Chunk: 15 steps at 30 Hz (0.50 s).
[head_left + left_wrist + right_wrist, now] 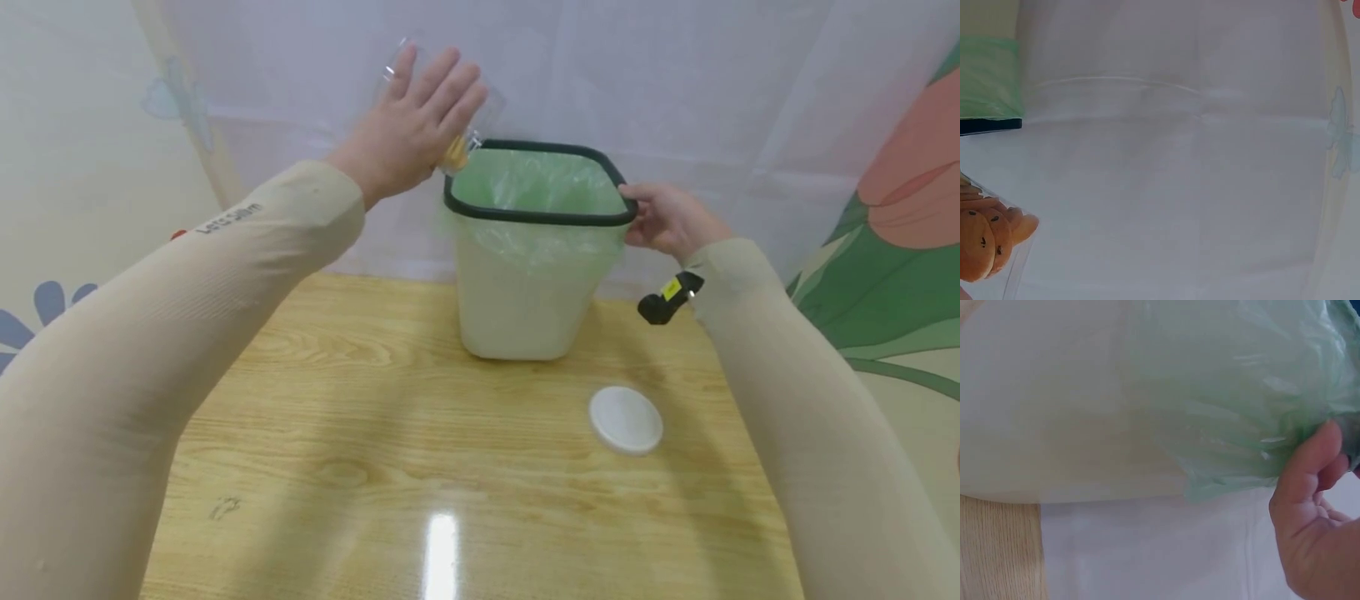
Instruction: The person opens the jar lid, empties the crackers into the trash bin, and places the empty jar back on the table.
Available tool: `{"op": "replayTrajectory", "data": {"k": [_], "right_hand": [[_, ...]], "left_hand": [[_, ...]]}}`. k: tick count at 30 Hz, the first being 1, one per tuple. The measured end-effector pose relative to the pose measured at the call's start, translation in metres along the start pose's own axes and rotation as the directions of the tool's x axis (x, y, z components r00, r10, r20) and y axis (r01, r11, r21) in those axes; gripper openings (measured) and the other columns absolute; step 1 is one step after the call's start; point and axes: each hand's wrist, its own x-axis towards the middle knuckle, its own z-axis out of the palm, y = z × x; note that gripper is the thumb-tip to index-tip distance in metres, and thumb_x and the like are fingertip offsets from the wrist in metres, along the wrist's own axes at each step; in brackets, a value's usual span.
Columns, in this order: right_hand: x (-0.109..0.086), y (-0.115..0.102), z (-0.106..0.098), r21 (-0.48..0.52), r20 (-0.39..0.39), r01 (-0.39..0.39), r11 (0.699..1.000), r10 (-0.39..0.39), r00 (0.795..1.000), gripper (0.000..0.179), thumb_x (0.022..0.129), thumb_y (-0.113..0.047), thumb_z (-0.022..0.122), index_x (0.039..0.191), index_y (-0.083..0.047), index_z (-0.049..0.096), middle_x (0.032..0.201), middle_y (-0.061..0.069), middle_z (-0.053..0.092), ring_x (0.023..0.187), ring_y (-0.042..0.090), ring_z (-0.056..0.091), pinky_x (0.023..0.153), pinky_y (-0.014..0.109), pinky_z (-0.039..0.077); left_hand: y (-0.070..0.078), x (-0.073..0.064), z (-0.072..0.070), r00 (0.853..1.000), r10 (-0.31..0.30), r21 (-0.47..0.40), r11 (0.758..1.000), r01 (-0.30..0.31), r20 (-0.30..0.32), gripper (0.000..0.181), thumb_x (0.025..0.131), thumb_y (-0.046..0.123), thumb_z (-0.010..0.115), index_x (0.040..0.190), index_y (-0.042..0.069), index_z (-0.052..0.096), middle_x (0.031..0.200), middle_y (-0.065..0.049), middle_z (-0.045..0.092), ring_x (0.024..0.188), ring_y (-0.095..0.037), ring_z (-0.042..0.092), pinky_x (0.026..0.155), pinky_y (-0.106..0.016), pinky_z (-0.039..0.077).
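Note:
My left hand (420, 117) grips a clear plastic jar (491, 104), tilted with its lower end beside the bin's left rim. Much of the jar is hidden behind the hand. Brown, rounded snack pieces (985, 244) with dark specks show inside it in the left wrist view. A pale trash bin (525, 292) stands upright, lined with a thin green bag (540, 179) under a black rim (540, 218). At the bin's right side, my right hand (671, 217) pinches the rim with the bag folded over it, thumb on top.
A round white lid (626, 420) lies on the wooden table (345, 467), in front of the bin to the right. White cloth (675, 75) hangs close behind the bin. A black wrist camera (670, 298) sticks out from the right sleeve.

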Motion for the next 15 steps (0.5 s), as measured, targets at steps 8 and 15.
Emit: {"op": "replayTrajectory", "data": {"k": [8,15], "right_hand": [[0.0018,-0.0005,0.0007,0.002,0.001,-0.002,1.0,0.002,1.0,0.013,0.104,-0.014,0.053,0.094,-0.008,0.059,0.069,0.007,0.067,0.063,0.019,0.062,0.062,0.031,0.057],[0.0029,0.0003,0.0023,-0.003,-0.001,0.003,1.0,-0.003,1.0,0.012,0.104,-0.014,0.053,0.095,-0.008,0.059,0.068,0.007,0.067,0.062,0.018,0.061,0.06,0.03,0.056]], "left_hand": [[-0.0019,0.0008,-0.0008,0.999,0.031,0.033,0.999,-0.029,-0.044,0.074,0.086,0.004,0.069,0.15,-0.006,0.032,0.154,-0.027,0.036,0.144,-0.043,0.032,0.118,-0.063,0.023],[-0.0038,0.0022,-0.0028,0.999,0.052,0.059,0.997,-0.052,0.012,0.074,0.088,0.0,0.067,0.151,-0.006,0.03,0.155,-0.027,0.033,0.145,-0.044,0.03,0.119,-0.063,0.022]]}}
